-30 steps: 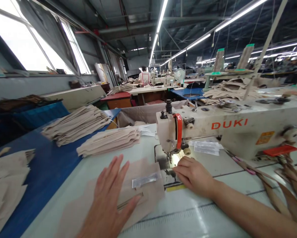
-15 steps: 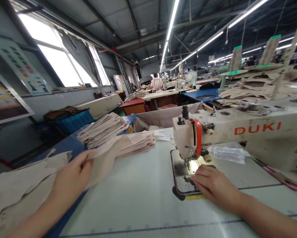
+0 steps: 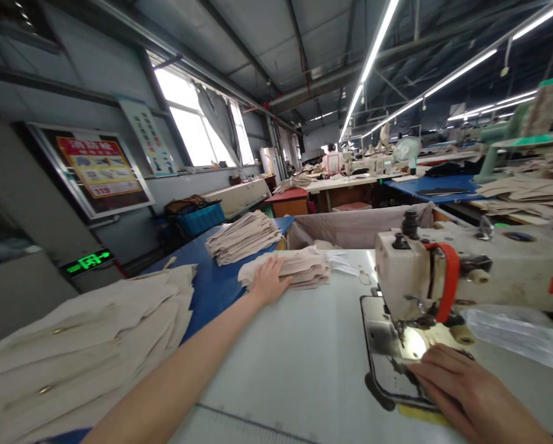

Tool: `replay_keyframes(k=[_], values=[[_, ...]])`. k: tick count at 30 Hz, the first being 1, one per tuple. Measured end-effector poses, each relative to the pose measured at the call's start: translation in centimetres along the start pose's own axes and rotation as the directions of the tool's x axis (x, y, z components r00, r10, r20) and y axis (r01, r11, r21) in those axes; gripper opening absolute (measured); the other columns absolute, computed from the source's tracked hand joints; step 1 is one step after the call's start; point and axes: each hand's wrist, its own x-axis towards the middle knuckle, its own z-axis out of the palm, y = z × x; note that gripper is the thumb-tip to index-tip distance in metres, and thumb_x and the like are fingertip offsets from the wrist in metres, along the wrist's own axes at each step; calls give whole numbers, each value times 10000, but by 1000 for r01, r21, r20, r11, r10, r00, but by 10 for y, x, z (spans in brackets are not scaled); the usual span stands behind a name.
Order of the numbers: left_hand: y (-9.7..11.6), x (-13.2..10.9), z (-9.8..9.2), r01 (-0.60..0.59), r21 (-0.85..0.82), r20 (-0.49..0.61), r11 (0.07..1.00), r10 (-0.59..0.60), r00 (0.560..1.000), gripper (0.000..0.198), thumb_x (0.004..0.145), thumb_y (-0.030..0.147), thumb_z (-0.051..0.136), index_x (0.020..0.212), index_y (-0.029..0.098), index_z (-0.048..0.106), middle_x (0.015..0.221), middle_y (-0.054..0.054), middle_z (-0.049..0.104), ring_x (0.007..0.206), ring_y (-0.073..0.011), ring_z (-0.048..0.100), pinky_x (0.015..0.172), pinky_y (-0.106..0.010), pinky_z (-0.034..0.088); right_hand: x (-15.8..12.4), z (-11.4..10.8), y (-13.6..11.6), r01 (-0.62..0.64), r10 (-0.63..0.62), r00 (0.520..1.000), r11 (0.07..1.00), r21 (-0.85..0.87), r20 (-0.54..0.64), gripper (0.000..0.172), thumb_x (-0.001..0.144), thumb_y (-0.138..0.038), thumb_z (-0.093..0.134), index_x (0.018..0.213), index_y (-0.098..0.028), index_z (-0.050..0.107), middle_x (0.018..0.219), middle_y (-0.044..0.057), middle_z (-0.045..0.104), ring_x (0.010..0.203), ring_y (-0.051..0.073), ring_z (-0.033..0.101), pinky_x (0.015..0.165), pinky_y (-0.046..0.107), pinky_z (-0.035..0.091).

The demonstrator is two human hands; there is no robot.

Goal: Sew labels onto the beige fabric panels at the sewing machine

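My left hand [image 3: 270,282] is stretched out to a stack of beige fabric pieces [image 3: 311,265] at the far left of the white sewing table. Its fingers lie flat on top of the stack. My right hand [image 3: 458,382] rests at the steel needle plate [image 3: 380,336] of the sewing machine [image 3: 401,271], its fingertips closed together just in front of the lit needle area. Whatever those fingertips may hold is hidden.
Larger beige panels with zips [image 3: 105,345] are piled at the left. Another fabric stack [image 3: 243,237] sits on the blue table [image 3: 211,287] behind. White strips [image 3: 343,262] lie beyond the left hand; clear plastic pieces [image 3: 519,336] lie under the machine arm.
My left hand has moved forward from the left with a beige fabric piece and now lies on the stack. My view has swung left. The right hand stays at the needle plate.
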Motion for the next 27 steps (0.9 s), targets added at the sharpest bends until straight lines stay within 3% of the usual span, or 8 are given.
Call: replay_keyframes(k=[3, 6, 10, 13, 17, 21, 24, 27], values=[[-26, -20, -21, 15, 36, 17, 999, -16, 1000, 614, 911, 456, 594, 1425, 164, 429, 1541, -151, 369, 1407, -307, 351, 1123, -491, 332, 1, -1, 3, 73, -75, 995, 997, -33, -60, 177, 951, -249, 506, 950, -275, 681, 899, 58, 731, 774, 184, 700, 646, 251, 568], [-74, -55, -57, 59, 87, 1, 994, -59, 998, 617, 896, 430, 544, 1427, 140, 422, 1546, -147, 370, 1423, -287, 335, 1148, -432, 304, 1, -1, 3, 85, -90, 992, 994, -62, -85, 248, 985, -290, 452, 942, -273, 696, 915, 40, 746, 787, 175, 715, 648, 232, 573], [-151, -117, -115, 198, 183, -63, 963, -190, 980, 653, 836, 478, 439, 1336, 64, 518, 1464, -240, 449, 1367, -411, 395, 1102, -582, 323, -2, 0, 2, 56, -61, 995, 996, -74, -80, 315, 1010, -312, 406, 979, -265, 716, 895, 23, 747, 796, 165, 721, 662, 221, 578], [-190, -161, -141, 260, 225, -61, 939, -253, 966, 709, 765, 606, 392, 1147, 82, 676, 1307, -318, 566, 1240, -511, 501, 998, -675, 387, -2, 0, 1, 59, -65, 995, 995, -75, -77, 342, 1014, -329, 392, 982, -254, 724, 878, 29, 747, 787, 168, 724, 662, 225, 586], [-201, -191, -145, 244, 202, -60, 948, -237, 970, 728, 818, 692, 227, 1002, 227, 756, 1227, -200, 668, 1184, -413, 590, 998, -549, 443, -1, 0, 2, 77, -85, 993, 993, -94, -84, 346, 1012, -329, 392, 977, -248, 726, 901, 34, 752, 806, 174, 728, 678, 232, 594], [-194, -189, -148, 262, 162, -113, 951, -246, 963, 780, 875, 674, 112, 888, 243, 762, 1075, -132, 741, 1085, -340, 665, 954, -469, 488, -2, 1, 3, 73, -80, 994, 993, -93, -74, 357, 1017, -330, 380, 972, -250, 725, 900, 41, 753, 809, 179, 728, 666, 236, 592], [-190, -178, -167, 368, 154, -209, 917, -334, 919, 793, 897, 602, 70, 790, 211, 752, 805, -219, 736, 784, -363, 727, 705, -510, 559, -4, 3, 5, 37, -42, 998, 996, -77, -56, 344, 1012, -334, 392, 966, -257, 724, 910, 46, 749, 812, 184, 724, 672, 245, 588], [-180, -168, -191, 460, 139, -335, 877, -395, 855, 724, 933, 496, 69, 886, 220, 737, 696, -174, 706, 673, -343, 711, 604, -509, 529, -7, 7, 7, 9, -12, 999, 999, -50, -51, 310, 1000, -333, 420, 966, -264, 720, 916, 45, 743, 832, 190, 715, 684, 255, 580]])
